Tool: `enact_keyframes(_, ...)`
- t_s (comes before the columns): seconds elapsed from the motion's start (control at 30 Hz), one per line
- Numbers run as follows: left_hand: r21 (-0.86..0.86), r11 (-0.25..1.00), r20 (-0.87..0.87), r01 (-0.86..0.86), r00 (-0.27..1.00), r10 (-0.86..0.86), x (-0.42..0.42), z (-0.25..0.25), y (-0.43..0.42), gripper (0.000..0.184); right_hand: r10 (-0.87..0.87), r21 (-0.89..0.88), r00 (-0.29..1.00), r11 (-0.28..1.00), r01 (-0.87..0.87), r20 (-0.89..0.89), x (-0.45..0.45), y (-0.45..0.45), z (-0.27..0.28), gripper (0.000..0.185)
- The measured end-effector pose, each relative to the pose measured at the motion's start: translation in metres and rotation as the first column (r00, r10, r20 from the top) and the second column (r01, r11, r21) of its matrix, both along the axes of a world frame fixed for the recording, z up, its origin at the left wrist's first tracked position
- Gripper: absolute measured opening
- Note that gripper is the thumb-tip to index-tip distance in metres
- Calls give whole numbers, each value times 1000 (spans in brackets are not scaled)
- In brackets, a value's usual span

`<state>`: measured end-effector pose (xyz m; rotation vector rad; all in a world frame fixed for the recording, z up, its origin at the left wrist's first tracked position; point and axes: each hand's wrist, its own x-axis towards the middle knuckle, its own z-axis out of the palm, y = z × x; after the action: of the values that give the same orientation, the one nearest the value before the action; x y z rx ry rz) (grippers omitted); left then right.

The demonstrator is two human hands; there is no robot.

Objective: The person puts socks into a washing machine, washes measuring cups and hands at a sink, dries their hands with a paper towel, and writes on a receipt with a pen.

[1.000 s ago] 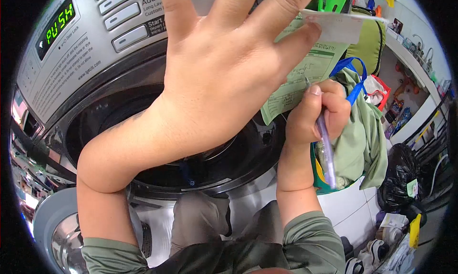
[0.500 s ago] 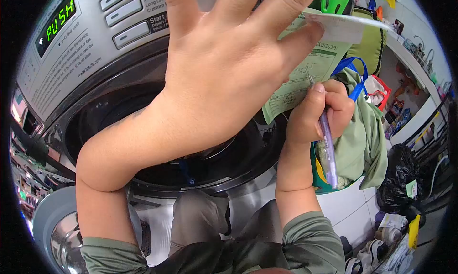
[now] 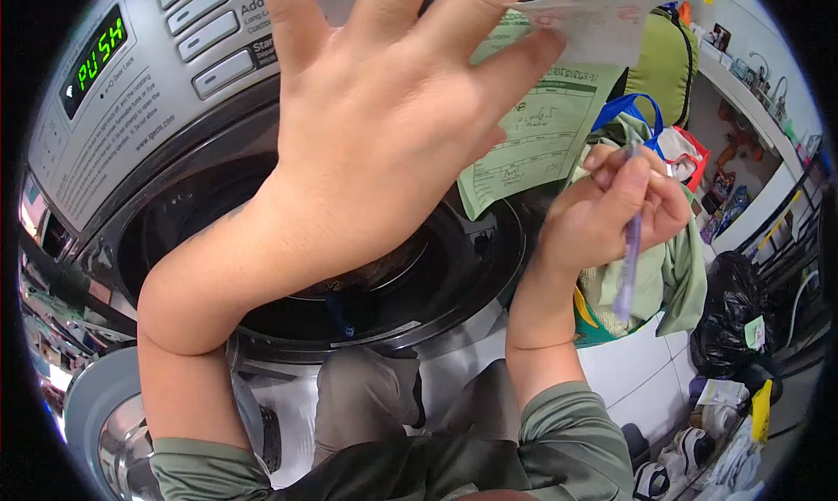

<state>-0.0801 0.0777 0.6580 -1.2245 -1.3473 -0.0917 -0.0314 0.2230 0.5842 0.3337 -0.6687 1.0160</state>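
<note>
My left hand (image 3: 375,143) is spread wide in front of the washing machine (image 3: 131,91), its fingers apart and its thumb side over the green paper form (image 3: 524,161). Handwriting shows on the form, and a whitish top sheet (image 3: 602,30) is folded back above it. To the right of the form, my right hand (image 3: 620,204) holds a purple pen (image 3: 630,265) between thumb and fingers. The pen's tip points up and is apart from the paper.
Under my left forearm is the dark round machine door (image 3: 384,322). A bag with green cloth (image 3: 681,283) stands behind my right hand. Farther right are a black plastic bag (image 3: 733,309) and shoes (image 3: 694,449). A grey basin (image 3: 87,396) is at lower left.
My right hand has moved right with the pen, away from the form, where the pen tip was over the writing. The view has shifted slightly, and my left hand stays spread at the form.
</note>
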Motion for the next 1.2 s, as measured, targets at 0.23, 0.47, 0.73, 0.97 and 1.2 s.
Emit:
enact_keyframes(0.23,3,1000,-1,-5,1000,5,0,0,0,45,-324,387,925,893,229,201,-1,13,-17,20)
enact_keyframes(0.47,3,1000,2,-8,1000,8,0,-1,-2,45,-336,371,929,892,259,157,-14,9,-18,14)
enact_keyframes(0.73,5,1000,-4,-4,1000,4,0,0,-2,45,-326,330,921,911,247,211,-12,7,-19,12)
enact_keyframes(0.97,10,1000,-1,-1,1000,1,-1,-1,-2,45,-322,323,922,914,244,215,-13,7,-20,13)
enact_keyframes(1.2,8,1000,-2,1,1000,-1,1,-2,-2,45,-346,347,917,900,264,199,-13,7,-19,13)
